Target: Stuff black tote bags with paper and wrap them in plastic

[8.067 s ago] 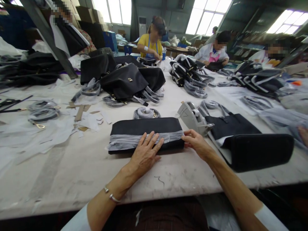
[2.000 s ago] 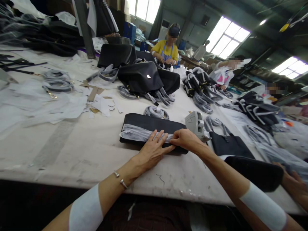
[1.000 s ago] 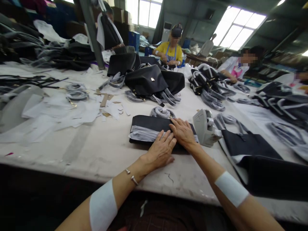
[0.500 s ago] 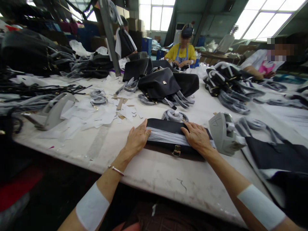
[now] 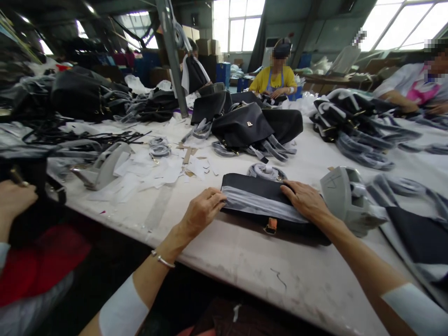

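Note:
A black handbag (image 5: 254, 180) lies flat in front of me, with a band of greyish wrapping (image 5: 259, 201) running along it and a gold buckle (image 5: 271, 226) on its near side. My left hand (image 5: 206, 207) pinches the bag's left end, where the band reaches the edge; its fingertips are pressed together there. Across the right part of the bag rests my right hand (image 5: 306, 199), its fingers stretched out and flat on top. Just behind the bag sits a coiled, wrapped strap (image 5: 266, 171).
A grey tape dispenser (image 5: 341, 198) stands right of the bag; another dispenser (image 5: 105, 165) is at left among paper scraps (image 5: 161, 170). Black bags (image 5: 241, 123) are heaped behind. A co-worker's hand (image 5: 16, 198) shows at far left. A person in yellow (image 5: 276, 79) sits across the table.
The view has swung left, bringing a co-worker's hand in. My left hand has gone from lying against the bag's end to pinching it. My right hand stays on top.

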Demonstrator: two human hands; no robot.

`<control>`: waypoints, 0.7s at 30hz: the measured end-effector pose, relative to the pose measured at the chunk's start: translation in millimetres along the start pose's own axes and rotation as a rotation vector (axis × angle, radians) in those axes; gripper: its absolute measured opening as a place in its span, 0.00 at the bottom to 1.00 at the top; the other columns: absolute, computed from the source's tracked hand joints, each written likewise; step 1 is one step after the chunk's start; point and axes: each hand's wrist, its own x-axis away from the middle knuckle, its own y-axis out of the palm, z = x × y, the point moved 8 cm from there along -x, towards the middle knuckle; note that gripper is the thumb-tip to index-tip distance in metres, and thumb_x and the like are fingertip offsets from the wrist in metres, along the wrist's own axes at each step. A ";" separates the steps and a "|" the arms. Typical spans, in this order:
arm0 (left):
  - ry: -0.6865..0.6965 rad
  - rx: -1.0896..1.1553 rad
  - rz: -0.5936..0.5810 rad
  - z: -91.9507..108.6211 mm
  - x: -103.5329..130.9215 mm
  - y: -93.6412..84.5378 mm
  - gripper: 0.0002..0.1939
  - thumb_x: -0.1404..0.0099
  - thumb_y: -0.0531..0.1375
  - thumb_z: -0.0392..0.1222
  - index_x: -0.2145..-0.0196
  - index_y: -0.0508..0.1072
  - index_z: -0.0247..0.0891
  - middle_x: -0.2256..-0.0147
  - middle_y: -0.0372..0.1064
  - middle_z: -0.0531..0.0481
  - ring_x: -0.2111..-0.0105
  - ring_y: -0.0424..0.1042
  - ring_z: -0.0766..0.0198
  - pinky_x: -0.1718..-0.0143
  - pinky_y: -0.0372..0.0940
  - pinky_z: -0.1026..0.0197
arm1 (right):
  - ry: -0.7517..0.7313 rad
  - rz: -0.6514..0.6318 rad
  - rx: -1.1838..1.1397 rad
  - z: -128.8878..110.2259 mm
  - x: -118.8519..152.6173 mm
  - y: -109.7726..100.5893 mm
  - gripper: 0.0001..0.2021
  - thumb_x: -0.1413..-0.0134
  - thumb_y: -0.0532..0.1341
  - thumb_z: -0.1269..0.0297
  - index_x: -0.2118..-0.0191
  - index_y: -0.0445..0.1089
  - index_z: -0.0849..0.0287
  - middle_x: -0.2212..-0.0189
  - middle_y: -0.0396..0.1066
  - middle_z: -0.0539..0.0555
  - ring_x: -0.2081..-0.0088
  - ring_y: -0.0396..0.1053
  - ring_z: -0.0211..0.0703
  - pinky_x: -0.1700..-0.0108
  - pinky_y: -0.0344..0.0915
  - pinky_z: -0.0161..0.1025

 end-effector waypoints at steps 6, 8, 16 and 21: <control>0.028 -0.008 -0.080 -4.0 -11.3 1.4 0.09 0.28 0.52 0.37 0.57 0.72 0.38 0.63 0.70 0.49 0.63 0.72 0.67 0.59 0.68 0.66 | -0.037 0.156 -0.149 4.6 -2.6 -12.9 0.25 0.35 0.50 0.48 0.42 0.66 0.59 0.47 0.71 0.61 0.47 0.68 0.55 0.44 0.60 0.50; 0.062 -0.076 -0.139 -4.5 -13.8 5.3 0.10 0.27 0.50 0.37 0.60 0.72 0.37 0.66 0.68 0.50 0.68 0.71 0.69 0.64 0.68 0.68 | -0.125 0.302 -0.144 -5.3 4.7 -31.5 0.22 0.36 0.53 0.49 0.46 0.69 0.59 0.49 0.72 0.60 0.48 0.68 0.54 0.43 0.60 0.50; 0.211 -0.440 -0.363 6.7 -11.5 23.5 0.08 0.28 0.49 0.34 0.62 0.67 0.36 0.65 0.67 0.49 0.71 0.70 0.65 0.73 0.65 0.66 | -0.671 0.418 -0.269 -149.3 89.3 -47.6 0.09 0.37 0.57 0.70 0.55 0.74 0.58 0.63 0.76 0.55 0.61 0.71 0.43 0.54 0.67 0.42; 0.269 -0.540 -0.447 7.5 -17.5 31.0 0.08 0.30 0.49 0.30 0.63 0.66 0.34 0.66 0.66 0.47 0.71 0.70 0.62 0.76 0.65 0.64 | -0.737 0.311 -0.170 -207.7 112.8 4.9 0.20 0.39 0.55 0.72 0.41 0.64 0.68 0.41 0.65 0.63 0.38 0.58 0.54 0.38 0.61 0.53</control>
